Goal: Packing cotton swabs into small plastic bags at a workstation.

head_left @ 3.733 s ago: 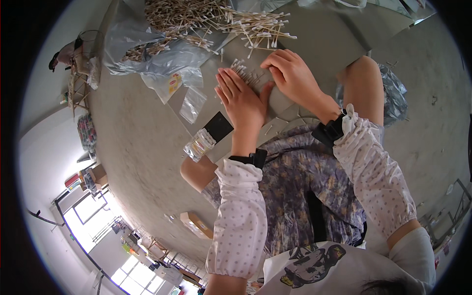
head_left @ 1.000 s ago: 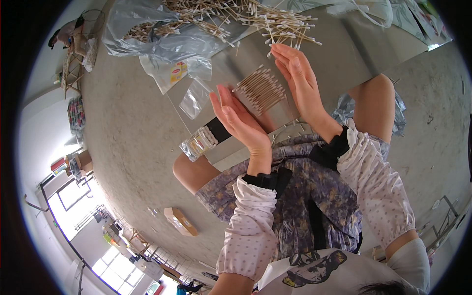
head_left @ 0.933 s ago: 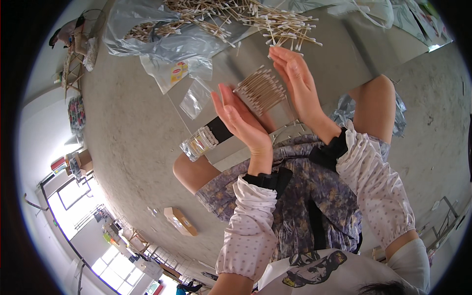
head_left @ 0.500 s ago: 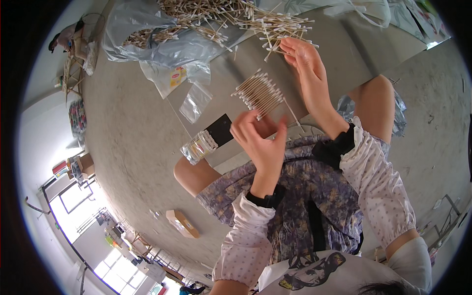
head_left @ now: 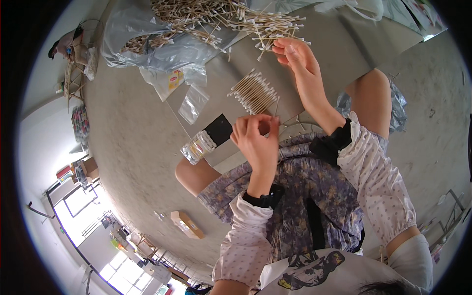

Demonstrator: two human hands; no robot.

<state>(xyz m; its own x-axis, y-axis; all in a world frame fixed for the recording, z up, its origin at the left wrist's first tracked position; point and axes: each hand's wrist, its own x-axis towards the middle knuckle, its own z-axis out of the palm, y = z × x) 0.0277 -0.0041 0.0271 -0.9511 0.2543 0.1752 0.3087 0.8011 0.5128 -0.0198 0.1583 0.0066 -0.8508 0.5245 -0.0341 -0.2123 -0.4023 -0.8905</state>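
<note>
My left hand (head_left: pixel 256 142) is closed near the table's front edge, thumb and forefinger pinched at the lower end of a single cotton swab (head_left: pixel 277 105). Just beyond it lies a row of cotton swabs (head_left: pixel 253 92), side by side on the grey metal tabletop (head_left: pixel 334 54). My right hand (head_left: pixel 306 71) reaches to the near edge of a loose heap of cotton swabs (head_left: pixel 270 27), its fingers loosely curved and the thumb apart. I see nothing held in it. Left of my left hand are a flat black piece (head_left: pixel 219 129) and a clear round container (head_left: pixel 198 146) with white tips at one end.
A grey plastic bag (head_left: pixel 123 49) lies under more heaped swabs (head_left: pixel 196 17) at the far left. Small clear bags (head_left: pixel 194 103) sit near the table's left edge. A cardboard box (head_left: pixel 187 224) stands on the floor. Another person (head_left: pixel 69 44) sits at the far left.
My left hand's thumb and forefinger have come together on the single swab, which now stands closer to the row. My right hand has shifted slightly left along the heap.
</note>
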